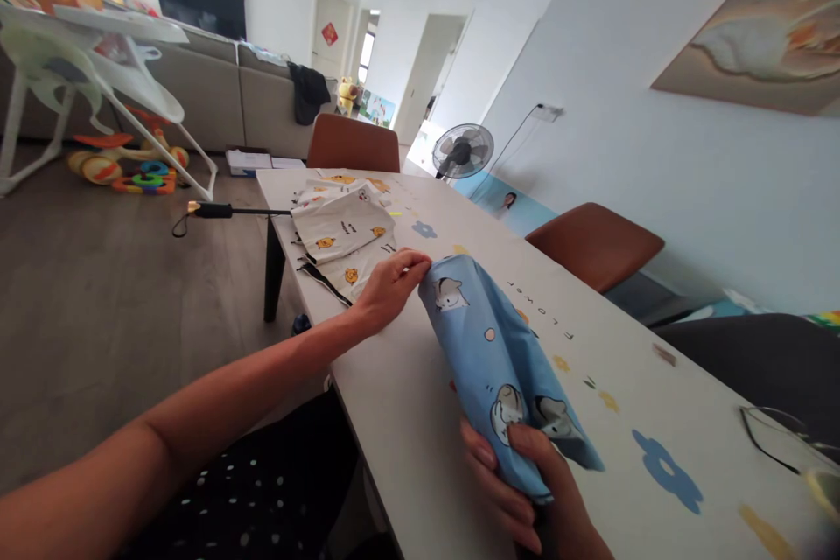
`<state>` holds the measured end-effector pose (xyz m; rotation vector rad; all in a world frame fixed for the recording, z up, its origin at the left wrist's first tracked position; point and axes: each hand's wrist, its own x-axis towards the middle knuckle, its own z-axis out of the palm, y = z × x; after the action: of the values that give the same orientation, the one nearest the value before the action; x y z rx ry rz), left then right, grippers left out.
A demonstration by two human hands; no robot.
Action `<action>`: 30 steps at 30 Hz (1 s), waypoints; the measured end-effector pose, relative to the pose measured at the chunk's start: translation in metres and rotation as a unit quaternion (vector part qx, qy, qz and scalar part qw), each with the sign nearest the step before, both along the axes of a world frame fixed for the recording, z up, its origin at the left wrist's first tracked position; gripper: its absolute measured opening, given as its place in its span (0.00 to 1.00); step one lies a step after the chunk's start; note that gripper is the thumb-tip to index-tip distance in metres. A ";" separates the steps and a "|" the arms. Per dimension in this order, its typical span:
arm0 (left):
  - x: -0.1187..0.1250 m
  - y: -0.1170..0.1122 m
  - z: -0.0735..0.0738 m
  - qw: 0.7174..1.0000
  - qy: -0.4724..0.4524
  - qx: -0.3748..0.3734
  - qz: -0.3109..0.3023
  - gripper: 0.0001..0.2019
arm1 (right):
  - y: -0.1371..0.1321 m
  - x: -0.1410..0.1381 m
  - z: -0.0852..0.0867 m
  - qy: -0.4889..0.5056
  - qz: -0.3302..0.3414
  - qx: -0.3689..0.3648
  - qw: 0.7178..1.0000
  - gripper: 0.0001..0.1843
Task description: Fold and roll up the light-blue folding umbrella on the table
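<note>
A blue folded umbrella [469, 341] with white and grey cartoon animals is held up over the table, tilted; its handle and ribs do not show. Its near end is gripped by my right hand [505, 490], thumb on the front and fingers wrapped round the side. My left hand [394, 282] pinches the far upper corner of the fabric. A loose flap of cloth hangs out on the right side. Beyond my left hand lies a cream umbrella [347, 232] with yellow cartoon prints, partly folded, its black shaft and handle [211, 210] sticking out past the table's left edge.
The white table [420, 446] has flower prints. Glasses [774, 446] and a small brown item [664, 354] lie on its right side. Brown chairs [354, 143] [596, 245] and a dark chair [754, 367] stand around it. A fan [463, 150] is behind the far end.
</note>
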<state>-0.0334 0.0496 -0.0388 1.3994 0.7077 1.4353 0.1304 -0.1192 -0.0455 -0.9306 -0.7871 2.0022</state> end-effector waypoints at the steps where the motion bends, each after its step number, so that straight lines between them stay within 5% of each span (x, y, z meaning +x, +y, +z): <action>1: 0.001 0.000 0.000 1.000 0.008 -0.001 0.000 0.06 | 0.000 -0.001 -0.001 -0.001 -0.005 0.003 1.000 0.19; 8: 0.009 -0.030 0.002 0.990 -0.005 -0.131 0.045 0.08 | 0.000 -0.014 0.004 -0.139 -0.132 0.025 0.981 0.18; 13: 0.020 -0.059 0.017 0.966 -0.058 -0.185 -0.170 0.15 | -0.002 -0.021 0.003 -0.277 -0.165 0.008 0.946 0.21; 19: 0.036 -0.038 0.020 0.882 -0.205 -0.361 -0.221 0.11 | -0.001 -0.023 0.005 -0.197 -0.098 -0.008 0.975 0.20; 22: 0.041 -0.030 0.014 0.852 -0.221 -0.428 -0.203 0.08 | 0.001 -0.022 0.005 -0.124 -0.101 -0.037 0.986 0.29; 26: 0.042 -0.029 0.011 0.853 -0.234 -0.432 -0.176 0.06 | 0.003 -0.021 0.002 -0.044 -0.105 -0.030 0.993 0.39; 30: 0.040 -0.029 0.011 0.858 -0.239 -0.419 -0.175 0.07 | 0.001 -0.020 0.000 -0.055 -0.087 0.009 0.995 0.31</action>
<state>0.0068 0.0202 -0.0275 0.4239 0.5942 0.9269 0.1105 -0.1179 -0.0453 -1.0695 -0.7552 1.8033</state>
